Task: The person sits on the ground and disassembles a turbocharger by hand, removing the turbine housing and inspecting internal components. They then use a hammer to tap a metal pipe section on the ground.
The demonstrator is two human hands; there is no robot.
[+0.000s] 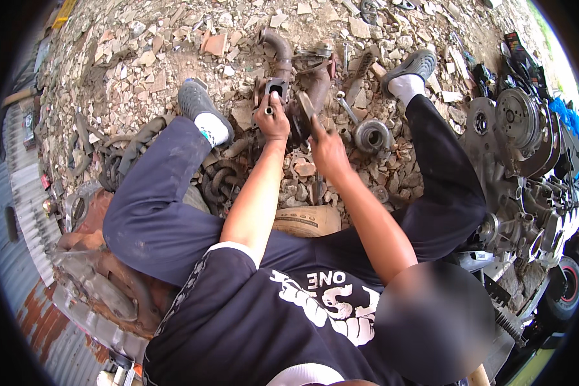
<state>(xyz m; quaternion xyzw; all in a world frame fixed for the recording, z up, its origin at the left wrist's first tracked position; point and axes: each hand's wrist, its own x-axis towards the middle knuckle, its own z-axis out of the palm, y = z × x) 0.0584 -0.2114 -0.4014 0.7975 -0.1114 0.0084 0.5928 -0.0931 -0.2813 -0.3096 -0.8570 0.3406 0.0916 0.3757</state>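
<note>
My left hand (pixel 273 121) is closed at the near end of a rusty metal manifold (pixel 276 44), whose curved pipe points away from me. Its squarish flange opening (pixel 276 87) shows just beyond my fingers. A small round metal end (pixel 268 110) shows at that hand; I cannot tell whether it belongs to a separate piece. My right hand (pixel 329 151) grips a flat, narrow tool (pixel 305 104), tilted up toward the manifold; its exact kind is unclear. Beside the tool stands a second rusty pipe piece (pixel 318 85). Dark metal between my hands is partly hidden.
A wrench (pixel 347 107) and a round turbo-like housing (pixel 372 136) lie right of my hands. Broken stone and tile cover the ground. Dark hoses (pixel 119 151) lie left, engine parts (pixel 518 122) crowd the right, and a brown sack (pixel 309 220) lies between my legs.
</note>
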